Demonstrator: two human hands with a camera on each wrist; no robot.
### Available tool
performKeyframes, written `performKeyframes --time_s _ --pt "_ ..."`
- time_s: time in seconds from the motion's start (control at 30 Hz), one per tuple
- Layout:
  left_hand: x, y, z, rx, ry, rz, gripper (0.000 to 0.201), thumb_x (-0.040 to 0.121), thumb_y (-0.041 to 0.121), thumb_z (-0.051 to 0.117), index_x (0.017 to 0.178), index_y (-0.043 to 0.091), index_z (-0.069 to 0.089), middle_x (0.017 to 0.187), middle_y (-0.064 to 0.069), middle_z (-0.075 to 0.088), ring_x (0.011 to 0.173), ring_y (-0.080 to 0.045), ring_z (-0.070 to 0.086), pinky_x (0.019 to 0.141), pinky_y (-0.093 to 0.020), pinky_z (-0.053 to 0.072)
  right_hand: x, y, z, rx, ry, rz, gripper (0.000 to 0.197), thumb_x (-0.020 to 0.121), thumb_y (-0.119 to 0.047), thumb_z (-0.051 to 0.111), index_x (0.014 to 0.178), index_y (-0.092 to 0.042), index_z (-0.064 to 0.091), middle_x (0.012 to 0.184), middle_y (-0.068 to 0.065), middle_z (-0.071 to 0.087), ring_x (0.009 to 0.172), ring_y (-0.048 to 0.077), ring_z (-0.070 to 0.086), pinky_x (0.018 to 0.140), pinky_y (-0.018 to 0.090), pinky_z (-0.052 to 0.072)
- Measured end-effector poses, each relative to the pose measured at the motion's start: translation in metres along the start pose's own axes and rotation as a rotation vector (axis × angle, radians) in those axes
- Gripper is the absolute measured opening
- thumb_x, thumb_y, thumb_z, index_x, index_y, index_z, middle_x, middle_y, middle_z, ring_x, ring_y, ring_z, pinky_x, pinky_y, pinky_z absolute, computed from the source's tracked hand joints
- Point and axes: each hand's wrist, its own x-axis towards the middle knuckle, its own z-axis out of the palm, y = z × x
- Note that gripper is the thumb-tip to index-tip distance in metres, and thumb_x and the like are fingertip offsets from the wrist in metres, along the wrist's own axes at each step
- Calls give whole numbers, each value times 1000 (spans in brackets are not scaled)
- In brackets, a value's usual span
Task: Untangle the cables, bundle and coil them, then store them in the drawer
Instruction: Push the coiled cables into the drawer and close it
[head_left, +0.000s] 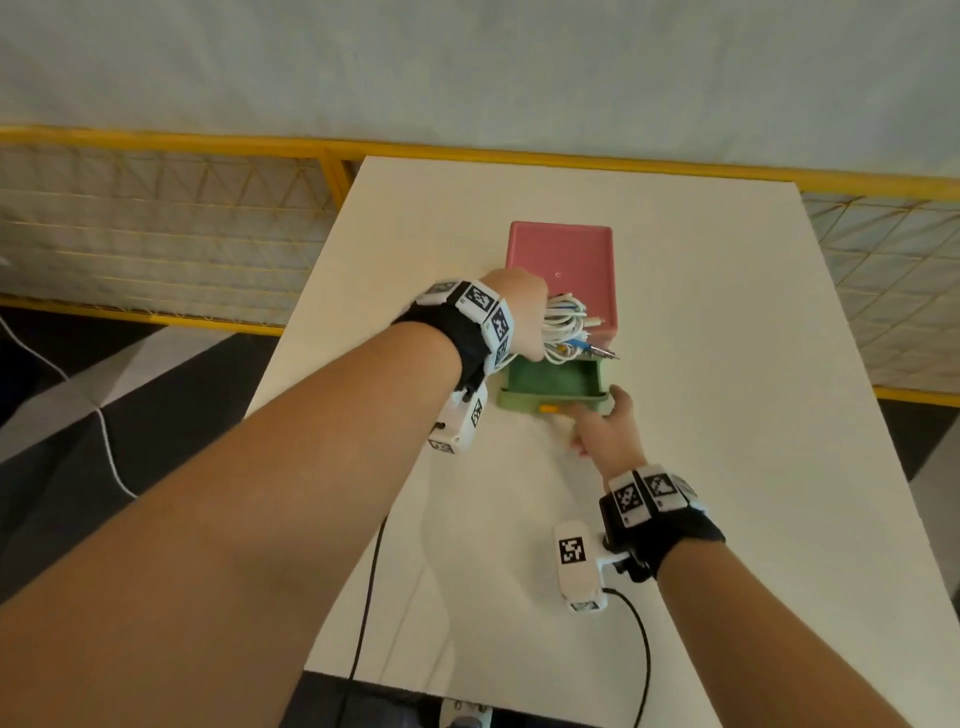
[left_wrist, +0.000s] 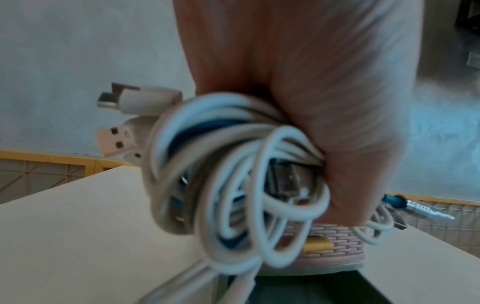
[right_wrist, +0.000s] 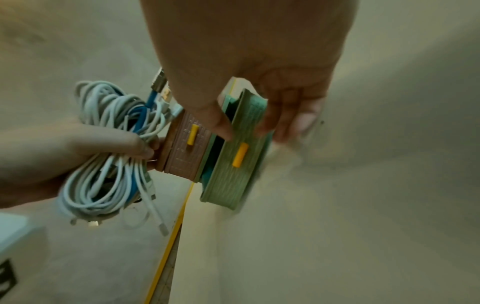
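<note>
My left hand grips a coiled bundle of white and blue cables just above the open green drawer. Plugs and a metal jack stick out of the bundle. The drawer is the lower one of a small pink-topped box, and its inside looks empty. My right hand holds the drawer front at its right end, thumb on one side and fingers on the other, next to the yellow knob. The pink upper drawer is closed.
The box stands mid-way across a white table. A yellow-framed mesh railing runs behind and beside the table. Black leads from the wrist cameras trail over the table's near edge.
</note>
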Motion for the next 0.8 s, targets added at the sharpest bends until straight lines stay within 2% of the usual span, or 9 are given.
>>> performKeyframes --time_s 0.07,0.13,0.27,0.33,0.4,0.57,0.63,0.73,0.8 --pt "-3 2 1 -19 13 -14 25 76 27 71 71 12 52 60 -1 49 51 -17 45 48 -25 36 4 -4 -6 -130 84 6 75 84 -29 60 146 -11 22 139 18 42 121 34 47 100 45 41" --pt "-5 3 2 -20 25 -20 22 76 28 71 78 10 57 63 -2 52 53 -18 47 49 -26 38 13 -11 -10 -233 162 -20 75 82 -31 61 145 -15 25 141 16 34 127 35 40 105 45 36" --pt "-5 5 5 -12 35 -20 24 76 28 71 88 9 63 76 -6 62 65 -25 55 58 -30 43 32 -24 -12 -324 115 -146 72 83 -13 61 145 -13 25 105 8 57 100 25 54 96 36 44" --pt "-6 4 8 -35 53 -26 27 76 28 71 91 8 64 81 -8 65 68 -26 57 61 -31 46 32 -24 -13 -403 48 -176 66 84 -5 57 144 -11 28 76 -4 52 87 20 53 84 31 45" --pt "-7 2 9 -71 79 -35 29 75 28 71 95 7 65 85 -10 69 70 -27 59 61 -30 46 24 -21 -16 -464 15 -233 64 83 -2 56 142 -12 31 71 -6 47 83 20 51 74 30 41" --pt "-19 0 16 -300 105 -97 28 74 21 71 98 8 65 89 -6 68 79 -26 65 64 -30 49 -2 3 -22 -547 -82 -284 75 83 -4 54 147 -16 17 84 10 57 84 29 58 70 30 38" --pt "-29 3 28 -367 220 -88 31 78 24 70 104 11 62 98 -5 68 90 -26 65 71 -33 52 -5 11 -22 -555 -99 -296 77 84 -5 54 148 -16 14 95 16 61 91 33 60 73 32 41" --pt "-50 15 52 -214 441 67 25 82 30 66 100 14 60 98 0 63 90 -21 59 68 -30 43 -5 16 -18 -543 -75 -327 78 82 -2 53 148 -16 13 106 21 61 92 37 61 72 34 44" --pt "-55 25 65 -47 410 110 16 83 27 63 94 17 57 92 0 64 87 -22 59 64 -29 35 -7 17 -18 -511 -51 -333 83 83 0 53 150 -18 7 122 19 53 96 35 60 76 32 44"
